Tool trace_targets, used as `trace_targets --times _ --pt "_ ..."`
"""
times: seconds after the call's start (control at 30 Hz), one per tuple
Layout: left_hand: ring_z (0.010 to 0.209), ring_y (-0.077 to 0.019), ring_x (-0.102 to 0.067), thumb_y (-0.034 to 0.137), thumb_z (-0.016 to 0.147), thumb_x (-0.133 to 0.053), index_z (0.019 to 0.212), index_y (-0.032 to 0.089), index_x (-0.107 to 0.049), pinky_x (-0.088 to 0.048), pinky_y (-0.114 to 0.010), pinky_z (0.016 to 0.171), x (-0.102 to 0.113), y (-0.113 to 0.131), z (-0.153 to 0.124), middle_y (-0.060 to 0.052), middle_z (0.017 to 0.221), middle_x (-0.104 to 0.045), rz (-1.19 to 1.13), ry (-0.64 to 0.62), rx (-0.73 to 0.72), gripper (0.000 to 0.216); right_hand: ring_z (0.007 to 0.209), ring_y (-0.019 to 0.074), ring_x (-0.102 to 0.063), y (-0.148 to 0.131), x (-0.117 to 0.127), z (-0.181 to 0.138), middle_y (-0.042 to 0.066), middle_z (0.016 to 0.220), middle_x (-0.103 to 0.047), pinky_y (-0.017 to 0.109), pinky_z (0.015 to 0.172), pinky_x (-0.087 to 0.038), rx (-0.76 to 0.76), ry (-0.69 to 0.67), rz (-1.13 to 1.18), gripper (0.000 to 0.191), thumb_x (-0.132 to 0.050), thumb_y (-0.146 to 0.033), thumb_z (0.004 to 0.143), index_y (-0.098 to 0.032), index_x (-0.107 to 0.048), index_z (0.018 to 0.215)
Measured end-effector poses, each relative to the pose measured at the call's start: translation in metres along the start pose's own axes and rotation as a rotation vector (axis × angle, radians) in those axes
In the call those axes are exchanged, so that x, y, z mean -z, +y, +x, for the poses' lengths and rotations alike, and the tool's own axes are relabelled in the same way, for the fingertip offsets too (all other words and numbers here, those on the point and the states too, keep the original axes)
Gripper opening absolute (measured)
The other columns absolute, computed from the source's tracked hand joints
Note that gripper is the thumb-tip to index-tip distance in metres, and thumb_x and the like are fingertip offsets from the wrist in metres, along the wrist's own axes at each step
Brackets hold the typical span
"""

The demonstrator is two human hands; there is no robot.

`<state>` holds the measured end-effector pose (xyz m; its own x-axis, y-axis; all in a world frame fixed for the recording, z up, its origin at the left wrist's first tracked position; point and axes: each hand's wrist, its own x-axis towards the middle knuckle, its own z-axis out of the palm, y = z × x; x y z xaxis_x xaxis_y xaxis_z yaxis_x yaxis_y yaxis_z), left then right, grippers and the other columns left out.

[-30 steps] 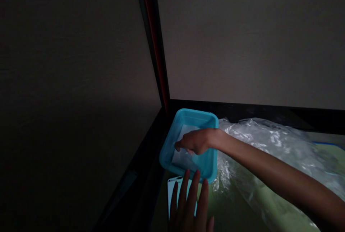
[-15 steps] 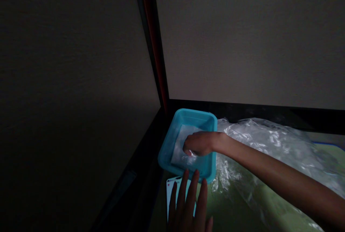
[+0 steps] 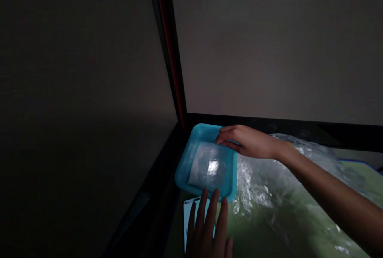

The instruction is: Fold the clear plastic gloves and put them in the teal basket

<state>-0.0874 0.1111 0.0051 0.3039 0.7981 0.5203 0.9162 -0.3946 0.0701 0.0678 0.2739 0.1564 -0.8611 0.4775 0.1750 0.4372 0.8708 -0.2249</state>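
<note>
A blue plastic tray (image 3: 183, 172) sits in the corner. Inside it lies a flat, clear plastic packet (image 3: 201, 166) with a bright reflection on its surface. My right hand (image 3: 243, 140) is over the tray's back right corner, thumb and fingers curved and a little apart, nothing visible between them. Whether it touches the rim I cannot tell. My left hand (image 3: 208, 230) is open at the near side, fingers spread, their tips close to the tray's front edge. Beneath that hand, a pale card or sheet (image 3: 188, 214) is partly covered.
Crumpled clear plastic sheeting (image 3: 269, 186) spreads over the green surface (image 3: 248, 238) to the right of the tray. Grey panels (image 3: 269, 50) rise behind and at the left, meeting at a dark and red corner post (image 3: 172, 54). The scene is dim.
My right hand has lifted off the packet and moved back and right to the tray's far corner, its fingers loosened. The packet stays in the tray. My left hand is nearly still.
</note>
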Motion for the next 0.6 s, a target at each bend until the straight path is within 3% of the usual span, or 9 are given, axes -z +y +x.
trace_targets --times 0.13,0.27,0.47,0.6 --pt "0.129 -0.0316 -0.026 0.007 0.073 -0.041 0.137 0.015 -0.027 -0.039 -0.048 0.091 0.003 -0.001 0.003 -0.01 0.139 -0.037 -0.002 -0.044 -0.053 0.066 0.082 0.0176 -0.06 -0.009 0.013 -0.058 0.005 0.091 -0.062 0.03 0.071 -0.046 -0.128 0.079 -0.042 0.022 -0.04 -0.02 0.09 -0.019 -0.061 0.096" --pt "0.132 -0.0318 -0.019 0.013 0.082 -0.039 0.141 0.014 -0.012 -0.034 -0.054 0.094 0.008 0.0 0.006 -0.011 0.143 -0.027 -0.031 -0.082 -0.045 0.065 0.08 0.0194 -0.062 -0.019 0.0 -0.131 0.006 0.092 -0.064 0.033 0.067 -0.049 -0.308 0.068 -0.095 0.024 -0.041 -0.025 0.09 -0.023 -0.062 0.1" --pt "0.133 -0.0288 -0.016 0.015 0.088 -0.038 0.14 0.017 -0.016 -0.024 -0.057 0.099 0.006 0.002 0.017 -0.011 0.143 -0.028 -0.066 -0.046 -0.017 0.057 0.088 0.0207 -0.063 -0.041 -0.032 -0.231 0.007 0.096 -0.066 0.034 0.076 -0.051 -0.563 0.165 -0.029 0.025 -0.041 -0.028 0.089 -0.025 -0.063 0.101" --pt "0.134 -0.0287 -0.013 0.014 0.088 -0.039 0.139 0.016 -0.018 -0.019 -0.057 0.102 0.007 0.003 0.023 -0.013 0.143 -0.028 -0.107 -0.009 -0.005 0.055 0.082 0.0211 -0.063 -0.059 -0.047 -0.262 0.008 0.092 -0.066 0.035 0.072 -0.051 -0.655 0.253 0.063 0.023 -0.041 -0.029 0.089 -0.022 -0.062 0.094"
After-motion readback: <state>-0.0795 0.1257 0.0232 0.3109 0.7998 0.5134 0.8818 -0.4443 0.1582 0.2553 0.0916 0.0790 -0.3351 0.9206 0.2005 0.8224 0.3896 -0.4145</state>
